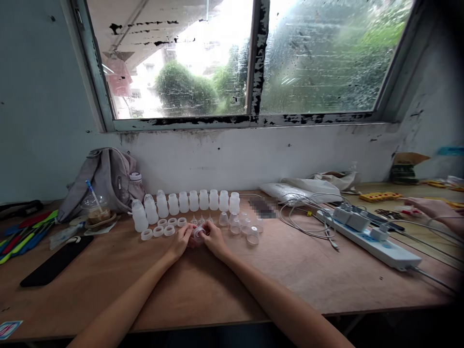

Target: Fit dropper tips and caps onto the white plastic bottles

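Observation:
Near the middle of the wooden table, my left hand (181, 240) and my right hand (214, 238) hold a small clear ring-shaped piece (198, 234) between them, fingers closed on its two sides. Behind them a row of frosted white bottles (183, 202) stands along the wall side. Several white rings (158, 231) lie left of my left hand. Just behind my hands are several clear pointed nipples (201, 220). Clear domed caps (253, 235) stand to the right of my right hand.
On the left are a grey backpack (105, 179), a drink cup (97, 209), a black flat case (57, 261) and colourful tools (27, 237). To the right lie cables (300, 217), a power strip (377, 244) and plastic bags (308, 189). Another person's hand (429, 207) is at far right.

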Motion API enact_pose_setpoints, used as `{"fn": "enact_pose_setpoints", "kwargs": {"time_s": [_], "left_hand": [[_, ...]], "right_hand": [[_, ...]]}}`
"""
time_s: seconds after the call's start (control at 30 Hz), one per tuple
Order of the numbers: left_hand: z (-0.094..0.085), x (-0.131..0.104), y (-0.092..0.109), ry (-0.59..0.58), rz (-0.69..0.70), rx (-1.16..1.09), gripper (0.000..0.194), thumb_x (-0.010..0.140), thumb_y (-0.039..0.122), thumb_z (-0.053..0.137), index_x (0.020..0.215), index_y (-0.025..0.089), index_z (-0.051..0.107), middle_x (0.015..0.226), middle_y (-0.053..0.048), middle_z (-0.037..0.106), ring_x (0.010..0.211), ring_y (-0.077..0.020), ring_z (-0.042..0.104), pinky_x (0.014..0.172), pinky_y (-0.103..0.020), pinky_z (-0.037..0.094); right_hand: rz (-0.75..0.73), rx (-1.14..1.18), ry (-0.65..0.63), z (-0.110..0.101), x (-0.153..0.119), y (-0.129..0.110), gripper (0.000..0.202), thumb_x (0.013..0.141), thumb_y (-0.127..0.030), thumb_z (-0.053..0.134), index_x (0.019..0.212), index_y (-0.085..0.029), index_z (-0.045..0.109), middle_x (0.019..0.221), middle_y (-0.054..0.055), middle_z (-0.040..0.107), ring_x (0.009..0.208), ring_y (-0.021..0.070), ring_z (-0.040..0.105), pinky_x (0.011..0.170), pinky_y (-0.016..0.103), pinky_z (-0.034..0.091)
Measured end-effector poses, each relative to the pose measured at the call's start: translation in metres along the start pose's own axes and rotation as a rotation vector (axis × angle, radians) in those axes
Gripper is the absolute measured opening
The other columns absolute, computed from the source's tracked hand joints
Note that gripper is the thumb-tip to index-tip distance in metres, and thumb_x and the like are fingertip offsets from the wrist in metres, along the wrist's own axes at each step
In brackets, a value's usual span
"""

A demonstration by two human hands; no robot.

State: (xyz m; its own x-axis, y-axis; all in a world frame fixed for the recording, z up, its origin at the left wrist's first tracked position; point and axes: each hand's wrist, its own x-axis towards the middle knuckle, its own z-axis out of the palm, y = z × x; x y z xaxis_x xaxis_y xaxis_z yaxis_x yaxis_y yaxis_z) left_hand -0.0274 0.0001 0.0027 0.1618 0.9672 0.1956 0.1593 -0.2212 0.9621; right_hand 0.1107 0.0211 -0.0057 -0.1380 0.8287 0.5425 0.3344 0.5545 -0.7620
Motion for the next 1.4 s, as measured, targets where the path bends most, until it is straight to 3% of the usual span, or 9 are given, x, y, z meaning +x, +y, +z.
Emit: {"fn": "enact_pose_setpoints", "kwargs": {"time_s": [0.33,0.53,0.7,0.8,0.93,1.0,1.13,1.27,1.4], "left_hand": [[0.005,-0.009,0.005,-0.065,-0.023,0.054,0.026,0.078,0.032,0.033,0.098,0.02,0.043,0.046,0.003,0.055,0.043,-0.0134,0.056,0.043,-0.021,0.042],[0.008,-0.011,0.005,-0.064,0.035,0.136,0.025,0.075,0.027,0.036,0.096,0.019,0.046,0.048,0.004,0.054,0.042,-0.012,0.055,0.042,-0.02,0.041],[0.008,-0.008,0.004,-0.069,0.117,0.226,0.024,0.072,0.029,0.045,0.094,0.019,0.045,0.063,0.001,0.06,0.044,-0.0107,0.055,0.041,-0.02,0.041],[0.006,-0.002,0.0,0.023,0.06,0.234,0.023,0.075,0.03,0.039,0.094,0.019,0.045,0.061,0.001,0.058,0.041,-0.0103,0.053,0.036,-0.018,0.037],[0.001,0.007,0.0,0.13,-0.094,0.096,0.022,0.076,0.027,0.032,0.095,0.019,0.04,0.068,-0.001,0.058,0.037,-0.0081,0.05,0.03,-0.015,0.027],[0.0,0.009,0.003,0.129,-0.141,0.007,0.021,0.076,0.026,0.032,0.094,0.018,0.038,0.068,-0.001,0.058,0.036,-0.0069,0.049,0.03,-0.014,0.026],[0.0,0.007,0.011,0.024,-0.2,-0.073,0.02,0.073,0.025,0.037,0.092,0.018,0.04,0.073,-0.002,0.06,0.041,-0.0066,0.051,0.032,-0.013,0.027],[-0.01,0.018,0.019,-0.029,-0.204,0.137,0.025,0.077,0.032,0.034,0.096,0.018,0.043,0.08,-0.005,0.062,0.048,-0.0106,0.056,0.035,-0.016,0.032],[-0.038,0.051,0.03,0.204,-0.102,0.581,0.036,0.08,0.037,0.031,0.111,0.021,0.04,0.084,-0.006,0.062,0.056,-0.0149,0.058,0.048,-0.024,0.041]], "right_hand": [[0.031,-0.025,0.039,0.0,0.002,0.0,0.009,0.059,-0.017,0.046,0.064,-0.019,0.038,0.055,-0.006,0.04,0.051,0.0084,0.037,0.048,0.019,0.029],[0.079,-0.038,0.03,0.002,0.003,0.003,0.013,0.057,-0.014,0.043,0.069,-0.019,0.04,0.054,-0.007,0.039,0.05,0.0086,0.037,0.046,0.019,0.028],[0.077,-0.029,0.001,0.002,0.003,0.007,0.01,0.06,-0.015,0.046,0.07,-0.018,0.045,0.054,-0.006,0.041,0.05,0.0085,0.039,0.047,0.019,0.03],[0.041,0.045,-0.078,-0.001,0.003,0.004,0.01,0.066,-0.021,0.05,0.075,-0.017,0.049,0.058,-0.004,0.046,0.055,0.0088,0.044,0.052,0.019,0.035],[0.06,0.218,-0.238,-0.007,0.005,0.001,0.026,0.075,-0.034,0.045,0.095,-0.018,0.051,0.071,-0.001,0.053,0.059,0.0088,0.048,0.055,0.02,0.039],[0.073,0.21,-0.24,-0.009,0.006,0.003,0.027,0.076,-0.035,0.044,0.096,-0.018,0.053,0.07,-0.001,0.054,0.058,0.0087,0.048,0.055,0.02,0.039],[0.033,0.154,-0.179,-0.012,0.009,0.007,0.021,0.074,-0.035,0.048,0.077,-0.016,0.058,0.062,-0.001,0.053,0.055,0.0088,0.047,0.052,0.02,0.038],[0.025,0.168,-0.141,-0.015,0.01,0.008,0.02,0.074,-0.034,0.047,0.071,-0.016,0.056,0.053,-0.003,0.049,0.047,0.0078,0.044,0.046,0.019,0.035],[0.068,0.133,-0.027,-0.018,0.013,0.011,0.019,0.074,-0.034,0.046,0.07,-0.017,0.054,0.052,-0.003,0.048,0.045,0.008,0.042,0.044,0.019,0.034]]}}
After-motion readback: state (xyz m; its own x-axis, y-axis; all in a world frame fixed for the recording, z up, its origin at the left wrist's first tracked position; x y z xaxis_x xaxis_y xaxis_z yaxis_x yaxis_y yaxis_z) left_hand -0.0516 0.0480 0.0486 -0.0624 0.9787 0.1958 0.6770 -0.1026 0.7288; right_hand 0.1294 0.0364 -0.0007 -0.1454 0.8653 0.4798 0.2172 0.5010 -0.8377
